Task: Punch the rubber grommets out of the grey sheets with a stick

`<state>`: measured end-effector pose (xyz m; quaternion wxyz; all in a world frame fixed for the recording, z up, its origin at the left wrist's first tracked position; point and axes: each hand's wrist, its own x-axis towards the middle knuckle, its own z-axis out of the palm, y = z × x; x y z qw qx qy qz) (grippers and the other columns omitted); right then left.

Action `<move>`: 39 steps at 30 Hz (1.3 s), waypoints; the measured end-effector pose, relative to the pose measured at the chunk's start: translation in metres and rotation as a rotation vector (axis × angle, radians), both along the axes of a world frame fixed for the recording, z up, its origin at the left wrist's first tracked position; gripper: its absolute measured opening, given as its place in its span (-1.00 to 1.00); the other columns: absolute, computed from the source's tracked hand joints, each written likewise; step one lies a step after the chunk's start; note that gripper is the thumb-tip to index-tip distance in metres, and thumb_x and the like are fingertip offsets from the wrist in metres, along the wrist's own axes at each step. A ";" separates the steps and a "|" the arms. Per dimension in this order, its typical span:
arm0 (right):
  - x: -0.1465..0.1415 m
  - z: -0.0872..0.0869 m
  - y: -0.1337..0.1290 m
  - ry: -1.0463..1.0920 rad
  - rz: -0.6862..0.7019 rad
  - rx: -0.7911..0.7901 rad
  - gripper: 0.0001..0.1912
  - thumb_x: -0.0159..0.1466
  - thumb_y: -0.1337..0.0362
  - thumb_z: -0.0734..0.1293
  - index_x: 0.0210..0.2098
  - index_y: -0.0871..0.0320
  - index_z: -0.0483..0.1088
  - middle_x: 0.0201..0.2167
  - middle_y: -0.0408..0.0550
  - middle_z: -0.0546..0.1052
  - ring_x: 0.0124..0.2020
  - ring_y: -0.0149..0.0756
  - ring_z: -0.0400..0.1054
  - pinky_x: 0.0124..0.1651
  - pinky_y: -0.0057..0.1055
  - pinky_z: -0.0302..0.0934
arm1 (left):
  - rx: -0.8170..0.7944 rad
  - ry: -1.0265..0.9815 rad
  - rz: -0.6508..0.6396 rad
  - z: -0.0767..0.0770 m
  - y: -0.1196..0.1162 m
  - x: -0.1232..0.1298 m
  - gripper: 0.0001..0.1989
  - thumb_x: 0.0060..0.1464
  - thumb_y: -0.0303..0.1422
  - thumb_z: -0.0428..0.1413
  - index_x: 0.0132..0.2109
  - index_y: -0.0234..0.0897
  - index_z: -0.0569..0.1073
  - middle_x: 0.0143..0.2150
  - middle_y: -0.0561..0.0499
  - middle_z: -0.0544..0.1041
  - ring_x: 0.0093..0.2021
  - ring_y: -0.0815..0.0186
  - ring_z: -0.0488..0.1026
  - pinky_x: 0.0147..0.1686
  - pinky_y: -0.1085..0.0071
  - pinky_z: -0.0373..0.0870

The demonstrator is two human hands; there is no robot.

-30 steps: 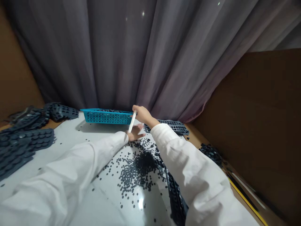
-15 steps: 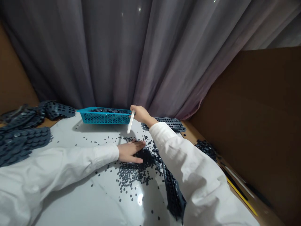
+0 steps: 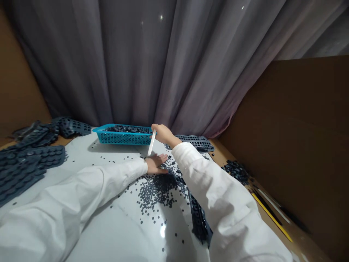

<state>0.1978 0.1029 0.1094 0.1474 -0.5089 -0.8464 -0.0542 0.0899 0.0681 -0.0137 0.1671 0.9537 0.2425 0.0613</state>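
Small dark discs [image 3: 156,189] lie scattered and heaped on the white tabletop [image 3: 109,233]. My left hand [image 3: 157,164] rests palm down at the far edge of the heap, fingers spread, holding nothing. Beyond it, my right hand [image 3: 163,134] is closed on a flat white stick [image 3: 152,143] that points down toward the left wrist. This hand is also at the right end of a blue basket [image 3: 122,138], which contains dark pieces; whether it grips the rim is hard to make out.
Dark perforated sheets lie at the left [image 3: 32,160], behind my right wrist [image 3: 197,142] and under my right forearm [image 3: 200,218]. More dark pieces [image 3: 236,171] and a yellow tool [image 3: 272,218] are at the right. A grey curtain [image 3: 136,65] hangs behind.
My left hand has slid away from me over the discs, toward the basket, and now sits nearer the stick. My right hand has barely moved. The view has shifted slightly.
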 end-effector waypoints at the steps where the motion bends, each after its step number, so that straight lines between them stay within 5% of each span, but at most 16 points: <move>1: 0.000 0.000 0.000 0.001 -0.002 -0.003 -0.86 0.15 0.34 0.35 -0.26 0.15 0.37 -0.35 -0.04 0.55 -0.33 -0.25 0.40 -0.32 -0.46 0.09 | -0.008 0.000 -0.043 0.000 -0.007 -0.001 -0.52 0.21 -0.17 0.06 0.20 -0.24 0.24 0.27 -0.16 0.17 0.21 0.00 0.17 0.14 -0.10 0.10; 8: -0.001 -0.001 -0.004 0.017 -0.004 -0.021 -0.84 0.14 0.35 0.36 -0.25 0.15 0.38 -0.35 -0.03 0.55 -0.33 -0.24 0.40 -0.32 -0.46 0.09 | -0.016 -0.013 -0.152 0.010 -0.043 -0.024 -0.17 0.13 0.11 -0.08 0.35 -0.32 -0.04 0.37 -0.11 -0.03 0.33 0.09 -0.03 0.28 0.27 -0.12; 15: 0.003 -0.019 -0.013 0.068 -0.037 -0.048 -0.83 0.12 0.36 0.38 -0.27 0.14 0.38 -0.34 -0.01 0.57 -0.31 -0.20 0.43 -0.31 -0.46 0.12 | -0.003 0.067 0.247 0.013 -0.030 -0.084 -0.26 0.23 0.03 -0.15 0.35 -0.38 -0.06 0.37 -0.27 -0.09 0.35 -0.03 -0.15 0.26 -0.01 -0.17; 22: -0.003 -0.048 -0.014 0.135 -0.094 -0.067 -0.82 0.12 0.38 0.37 -0.27 0.12 0.37 -0.30 -0.01 0.57 -0.28 -0.21 0.44 -0.29 -0.48 0.15 | 0.010 0.151 0.483 0.007 -0.009 -0.107 -0.50 0.22 -0.16 0.04 0.22 -0.25 0.21 0.28 -0.17 0.14 0.23 -0.02 0.13 0.15 -0.12 0.05; 28: 0.000 -0.057 -0.010 0.179 -0.117 -0.060 -0.83 0.12 0.38 0.37 -0.28 0.14 0.35 -0.31 -0.01 0.57 -0.26 -0.20 0.45 -0.29 -0.47 0.16 | 0.040 0.179 0.480 0.000 -0.005 -0.099 -0.55 0.20 -0.21 0.07 0.18 -0.27 0.26 0.23 -0.16 0.20 0.18 0.01 0.21 0.11 -0.09 0.15; 39: 0.001 -0.061 -0.007 0.211 -0.106 -0.079 -0.83 0.10 0.38 0.38 -0.30 0.15 0.37 -0.32 0.00 0.57 -0.27 -0.21 0.44 -0.26 -0.46 0.17 | 0.076 0.130 0.322 -0.004 -0.012 -0.099 -0.45 0.20 -0.14 0.05 0.25 -0.23 0.17 0.33 -0.16 0.05 0.27 -0.05 0.03 0.19 -0.15 -0.05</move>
